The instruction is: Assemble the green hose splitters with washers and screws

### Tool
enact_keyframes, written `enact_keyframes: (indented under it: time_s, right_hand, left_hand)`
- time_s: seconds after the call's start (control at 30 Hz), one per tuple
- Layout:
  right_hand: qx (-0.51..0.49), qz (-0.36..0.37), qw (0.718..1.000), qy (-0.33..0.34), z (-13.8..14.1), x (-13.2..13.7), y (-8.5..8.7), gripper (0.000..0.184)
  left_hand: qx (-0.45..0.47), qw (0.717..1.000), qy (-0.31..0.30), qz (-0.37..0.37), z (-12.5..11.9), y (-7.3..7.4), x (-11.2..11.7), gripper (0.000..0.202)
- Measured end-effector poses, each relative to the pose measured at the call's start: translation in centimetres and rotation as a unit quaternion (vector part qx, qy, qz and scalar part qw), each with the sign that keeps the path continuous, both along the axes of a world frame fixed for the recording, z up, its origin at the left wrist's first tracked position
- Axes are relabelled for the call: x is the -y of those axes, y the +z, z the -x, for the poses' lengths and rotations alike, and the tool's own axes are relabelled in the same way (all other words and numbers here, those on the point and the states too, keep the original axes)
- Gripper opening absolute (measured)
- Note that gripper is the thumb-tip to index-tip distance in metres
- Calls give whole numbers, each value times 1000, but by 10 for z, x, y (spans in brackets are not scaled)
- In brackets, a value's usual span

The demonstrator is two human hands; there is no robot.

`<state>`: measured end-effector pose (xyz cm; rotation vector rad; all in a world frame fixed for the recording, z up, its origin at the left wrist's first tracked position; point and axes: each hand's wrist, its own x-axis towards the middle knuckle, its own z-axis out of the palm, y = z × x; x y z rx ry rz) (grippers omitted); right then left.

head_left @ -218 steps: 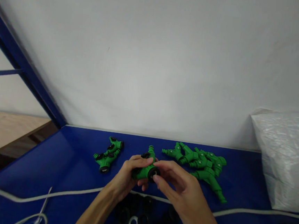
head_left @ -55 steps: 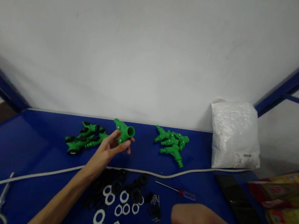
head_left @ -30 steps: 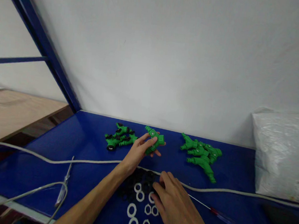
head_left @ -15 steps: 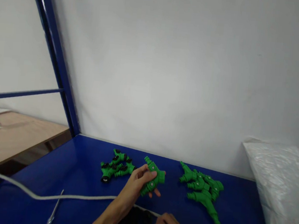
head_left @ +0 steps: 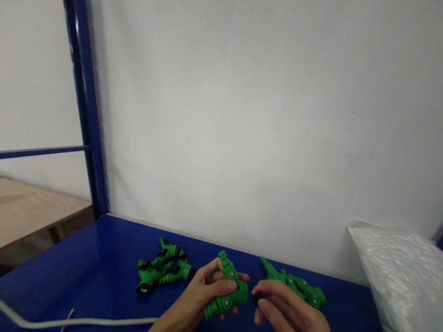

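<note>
My left hand point(head_left: 198, 298) is closed around a green plastic Y-shaped hose connector point(head_left: 227, 289), held just above the blue table point(head_left: 93, 258). My right hand point(head_left: 289, 319) hovers right beside the connector's open end, its fingertips pinched on a small dark piece that I cannot make out. A heap of green connectors with black rings fitted point(head_left: 161, 272) lies to the left of my hands. Behind my right hand lies a second heap of plain green connectors point(head_left: 299, 289).
A white plastic bag point(head_left: 408, 291) stands at the right end of the table against the white wall. A pale cable point(head_left: 56, 321) runs along the table's near edge. A blue frame post point(head_left: 84, 97) rises at the left, with a wooden surface point(head_left: 12, 209) beyond.
My right hand has risen from the rings near the table's front edge to the connector's end. The view has tilted up, hiding the loose rings.
</note>
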<state>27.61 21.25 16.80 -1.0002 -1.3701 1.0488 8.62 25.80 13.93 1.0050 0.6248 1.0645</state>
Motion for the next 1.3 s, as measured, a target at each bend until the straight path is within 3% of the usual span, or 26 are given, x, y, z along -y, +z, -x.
enact_keyframes:
  time_s: [0.1,0.3,0.5,0.63,0.83,1.0,1.13,1.3]
  right_hand:
    - [-76,3,997,1,4,-8,6,28]
    - [-310,124,942,-39,16,-9,-22,30]
    - [-387,218,896,-18,20,-5,-17,38]
    - [-402,248,881,-11,18,-7,-19,37]
    - [-373,191,908,-11,12,-10,-37,20]
    - [-330,138,934,1,12,-12,-32,22]
    - [-195,117,973,-39,10,-11,-31,39]
    - [-13,34,998,-58,11,-6,-37,33]
  left_hand:
    - [6,1000,-27,5,-5,-2,0,56]
    - [0,999,-41,16,-2,3,16,51]
    - [10,995,-64,71,-2,2,20,53]
    - [5,996,-53,77,-3,0,20,46]
    - [4,996,-50,75,-1,2,19,35]
    - [10,995,-49,81,0,3,18,35]
    - [-18,997,-41,65,-1,2,19,35]
    - [-61,997,-29,45,-2,-4,19,40]
